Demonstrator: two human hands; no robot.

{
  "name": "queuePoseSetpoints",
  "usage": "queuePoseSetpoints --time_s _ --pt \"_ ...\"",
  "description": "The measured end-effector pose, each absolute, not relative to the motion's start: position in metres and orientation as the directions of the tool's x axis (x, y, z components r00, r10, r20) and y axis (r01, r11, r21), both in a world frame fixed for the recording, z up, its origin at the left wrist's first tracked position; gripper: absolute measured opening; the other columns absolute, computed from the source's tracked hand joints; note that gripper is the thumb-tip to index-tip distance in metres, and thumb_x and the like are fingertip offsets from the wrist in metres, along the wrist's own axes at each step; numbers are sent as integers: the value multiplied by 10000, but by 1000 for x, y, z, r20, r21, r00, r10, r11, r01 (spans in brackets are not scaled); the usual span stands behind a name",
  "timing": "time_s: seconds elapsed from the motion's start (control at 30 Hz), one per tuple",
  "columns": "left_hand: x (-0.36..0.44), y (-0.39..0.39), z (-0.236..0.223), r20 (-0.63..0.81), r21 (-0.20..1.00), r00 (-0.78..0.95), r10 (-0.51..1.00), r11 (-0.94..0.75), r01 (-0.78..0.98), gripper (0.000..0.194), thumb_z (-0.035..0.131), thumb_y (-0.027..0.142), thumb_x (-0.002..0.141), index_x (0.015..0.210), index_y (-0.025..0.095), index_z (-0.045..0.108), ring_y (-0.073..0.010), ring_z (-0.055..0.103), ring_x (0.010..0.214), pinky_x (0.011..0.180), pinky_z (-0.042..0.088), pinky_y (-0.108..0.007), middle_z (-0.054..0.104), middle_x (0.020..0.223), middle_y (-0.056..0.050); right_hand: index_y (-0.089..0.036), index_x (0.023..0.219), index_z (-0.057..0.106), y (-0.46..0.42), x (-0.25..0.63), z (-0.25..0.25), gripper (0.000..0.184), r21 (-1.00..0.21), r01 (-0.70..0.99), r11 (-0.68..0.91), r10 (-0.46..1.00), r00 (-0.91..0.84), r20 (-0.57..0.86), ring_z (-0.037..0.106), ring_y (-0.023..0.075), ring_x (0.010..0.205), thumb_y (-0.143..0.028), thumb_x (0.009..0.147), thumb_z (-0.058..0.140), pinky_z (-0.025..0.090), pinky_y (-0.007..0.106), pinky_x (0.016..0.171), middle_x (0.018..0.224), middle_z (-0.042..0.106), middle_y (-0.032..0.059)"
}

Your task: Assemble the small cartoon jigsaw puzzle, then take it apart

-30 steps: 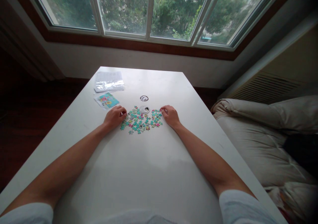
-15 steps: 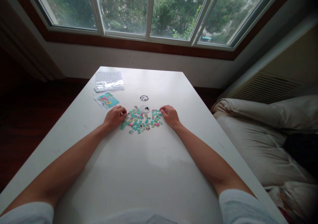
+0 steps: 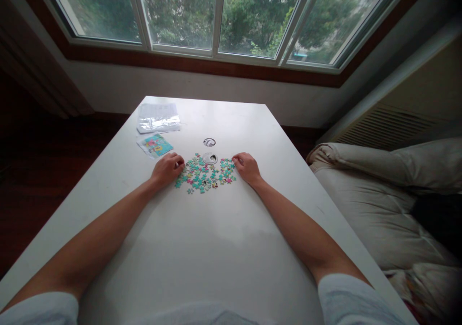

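- Turquoise, pink and yellow puzzle pieces (image 3: 198, 181) lie loose on the white desk (image 3: 216, 248) between both hands, probably spread out so that many show at once.
- Left hand (image 3: 167, 169) rests at their left edge, right hand (image 3: 248, 167) at their right, perhaps to border them; fingers are curled on both, but whether they pinch a piece I cannot tell.
- Picture card (image 3: 158, 144) lies beyond the left hand, seemingly placed to be visible without covering pieces.

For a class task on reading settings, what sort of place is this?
Probably a room in a home: there is what looks like a sofa, a white table with puzzle pieces, and a wide window.
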State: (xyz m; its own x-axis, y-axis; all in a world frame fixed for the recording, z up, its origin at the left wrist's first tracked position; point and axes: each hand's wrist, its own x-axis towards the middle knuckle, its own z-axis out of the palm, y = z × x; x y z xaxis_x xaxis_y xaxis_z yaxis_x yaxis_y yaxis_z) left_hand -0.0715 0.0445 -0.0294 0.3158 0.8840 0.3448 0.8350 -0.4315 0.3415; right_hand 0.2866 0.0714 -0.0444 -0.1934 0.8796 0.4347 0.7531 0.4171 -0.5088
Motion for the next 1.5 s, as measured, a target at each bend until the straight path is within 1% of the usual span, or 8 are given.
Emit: queuePoseSetpoints --time_s 0.47,0.9,1.2,1.33,1.5 --pt "-72 46 -31 346 331 320 882 -434 838 141 559 286 908 882 222 683 -196 591 832 752 451 -320 643 895 -34 -210 895 712 72 287 -44 159 -504 751 427 873 -196 447 607 225 902 -237 941 562 450 355 904 930 705 65" --pt "-71 46 -31 343 329 322 883 -433 839 149 555 292 909 886 225 685 -202 594 837 769 458 -329 648 899 -41 -212 915 718 73 288 -46 164 -504 757 417 880 -197 432 607 230 938 -235 940 557 449 361 923 965 711 72" --pt "-71 46 -30 338 325 321 885 -429 843 152 548 296 913 890 227 682 -205 594 851 768 458 -328 649 903 -41 -211 906 718 72 287 -45 172 -497 762 414 881 -198 430 605 228 927 -248 943 554 446 358 920 950 710 70" --pt "-72 46 -31 337 322 312 888 -420 848 163 529 282 920 917 231 684 -211 599 867 791 467 -337 660 919 -46 -212 911 717 72 287 -45 176 -500 764 408 885 -195 424 603 227 934 -246 944 548 446 358 928 958 710 70" --pt "-72 47 -32 343 327 292 893 -405 854 209 496 223 927 980 237 697 -234 613 959 857 478 -358 683 999 -60 -213 914 716 72 287 -44 173 -502 762 410 884 -198 423 601 228 934 -247 942 549 450 362 926 960 707 69"
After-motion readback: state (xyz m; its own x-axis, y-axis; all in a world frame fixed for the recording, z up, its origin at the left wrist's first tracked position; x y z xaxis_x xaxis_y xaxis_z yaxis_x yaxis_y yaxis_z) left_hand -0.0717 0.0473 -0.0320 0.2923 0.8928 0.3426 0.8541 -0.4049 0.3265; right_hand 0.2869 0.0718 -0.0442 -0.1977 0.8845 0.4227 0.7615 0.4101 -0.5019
